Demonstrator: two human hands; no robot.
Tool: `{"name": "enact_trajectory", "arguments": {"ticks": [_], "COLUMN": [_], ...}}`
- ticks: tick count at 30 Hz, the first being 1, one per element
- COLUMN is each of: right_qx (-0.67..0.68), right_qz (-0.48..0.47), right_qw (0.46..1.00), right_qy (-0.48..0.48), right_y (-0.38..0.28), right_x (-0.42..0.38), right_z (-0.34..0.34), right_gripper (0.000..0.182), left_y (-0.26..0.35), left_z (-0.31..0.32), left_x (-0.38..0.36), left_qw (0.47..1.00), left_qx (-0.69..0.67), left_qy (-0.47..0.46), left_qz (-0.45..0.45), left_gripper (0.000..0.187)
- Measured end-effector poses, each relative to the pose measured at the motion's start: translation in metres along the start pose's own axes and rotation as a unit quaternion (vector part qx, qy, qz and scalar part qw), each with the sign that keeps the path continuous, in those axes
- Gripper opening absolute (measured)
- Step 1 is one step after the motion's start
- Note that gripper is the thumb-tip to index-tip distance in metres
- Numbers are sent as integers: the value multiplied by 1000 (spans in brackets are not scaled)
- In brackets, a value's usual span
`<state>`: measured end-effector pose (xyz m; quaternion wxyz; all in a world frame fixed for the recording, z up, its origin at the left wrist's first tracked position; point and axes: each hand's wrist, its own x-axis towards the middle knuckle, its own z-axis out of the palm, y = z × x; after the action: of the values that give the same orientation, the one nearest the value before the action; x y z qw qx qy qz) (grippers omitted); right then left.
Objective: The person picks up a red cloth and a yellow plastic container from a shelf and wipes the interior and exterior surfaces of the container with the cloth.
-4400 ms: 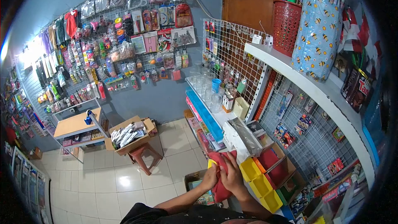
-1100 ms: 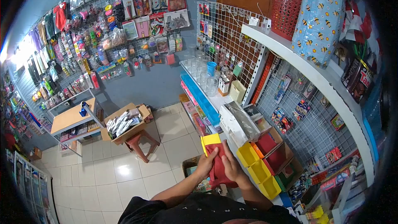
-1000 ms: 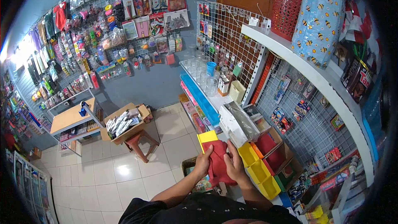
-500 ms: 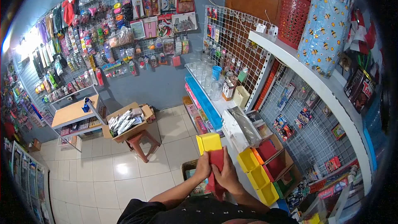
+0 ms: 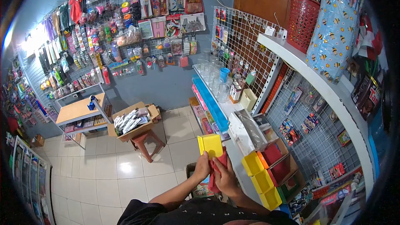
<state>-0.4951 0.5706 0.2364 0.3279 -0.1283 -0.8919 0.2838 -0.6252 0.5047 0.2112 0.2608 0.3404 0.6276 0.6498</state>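
A small yellow plastic bin (image 5: pixel 210 144) is held up in front of me, tilted, its hollow side partly in view. My left hand (image 5: pixel 202 168) is closed around its lower left part, thumb on the yellow plastic. My right hand (image 5: pixel 225 179) is closed on a red cloth (image 5: pixel 214 182), which it presses against the bin's lower right side; the cloth's end hangs down between my hands. To the right, several matching yellow bins (image 5: pixel 261 180) stand in a row along the counter, close to my right hand.
A white counter (image 5: pixel 236 164) runs along the right, with glass jars (image 5: pixel 223 91) and a blue cup (image 5: pixel 224 74) farther back. Ahead, an open carton (image 5: pixel 132 121) of packets rests on a brown stool (image 5: pixel 148 143). An overhead shelf (image 5: pixel 333 83) curves along the right.
The red cloth has shifted and bunched; more of the yellow bin's face shows. My right hand has moved slightly. The room has shifted a little rightward in view.
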Motion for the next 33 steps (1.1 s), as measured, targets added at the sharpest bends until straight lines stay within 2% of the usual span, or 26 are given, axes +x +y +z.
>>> {"name": "enact_trajectory", "arguments": {"ticks": [3, 4, 6, 7, 10, 11, 12, 14, 17, 18, 20, 21, 22, 24, 26, 27, 30, 31, 32, 33], "right_qx": [8, 16, 14, 9, -59, -81, -75, -57, 109, 153, 245, 328, 384, 432, 441, 437, 461, 343, 291, 77], "right_qz": [28, 70, 88, 81, 42, 19, 2, 9, 35, 79, 127, 146, 189, 162, 159, 119, 48, 11, -45, -74], "right_qw": [1000, 997, 996, 996, 997, 996, 996, 996, 989, 981, 958, 930, 903, 887, 882, 890, 884, 939, 955, 994], "right_qy": [-1, -1, 18, 20, -5, -36, -50, -62, -92, -85, -83, -72, -49, -6, 50, 51, 54, 25, -19, -34], "right_y": [9, 12, 9, 9, 13, 11, 12, 11, 24, 38, 62, 70, 78, 95, 103, 94, 68, 71, 68, 59], "right_x": [2, 8, 29, 34, 30, 25, 20, 10, 6, -1, -7, -9, -13, -10, -2, 7, 18, 25, 31, 35], "right_z": [-1, -5, -17, -20, -16, -16, -14, -12, -19, -16, -22, -29, -32, -51, -66, -77, -70, -61, -48, -44], "right_gripper": [51, 50, 48, 51, 59, 64, 67, 63, 52, 45, 46, 47, 49, 52, 64, 79, 102, 116, 107, 98], "left_y": [-5, -11, -26, -30, -24, -17, -1, -23, -14, -17, -12, 1, 3, 2, -18, -19, -38, -32, -24, -16], "left_z": [-3, 0, 18, 27, 20, 22, 20, 16, 8, 6, 1, 0, -3, -7, -8, -6, 9, 17, 27, 44], "left_x": [-6, -10, -17, -17, -6, -4, -2, 13, 18, 20, 27, 24, 28, 32, 41, 43, 47, 47, 41, 36], "left_qw": [995, 998, 998, 999, 998, 1000, 999, 991, 980, 978, 971, 977, 983, 992, 994, 994, 993, 992, 996, 996], "left_qx": [-32, -8, 39, 13, 45, 24, -26, -132, -189, -196, -210, -163, -145, -109, -102, -109, -98, -89, 31, -13], "left_qy": [-61, -56, -48, -18, -34, 13, 29, -11, 15, 30, 57, 80, 71, 54, 31, 23, -38, -65, -83, -68], "left_qz": [-69, -39, 23, 40, 10, 12, -21, -5, -57, -70, -96, -113, -88, -39, -23, -24, -45, -56, -15, 54], "left_gripper": [68, 68, 68, 68, 68, 63, 63, 57, 48, 47, 47, 49, 50, 52, 53, 53, 55, 55, 56, 56]}}
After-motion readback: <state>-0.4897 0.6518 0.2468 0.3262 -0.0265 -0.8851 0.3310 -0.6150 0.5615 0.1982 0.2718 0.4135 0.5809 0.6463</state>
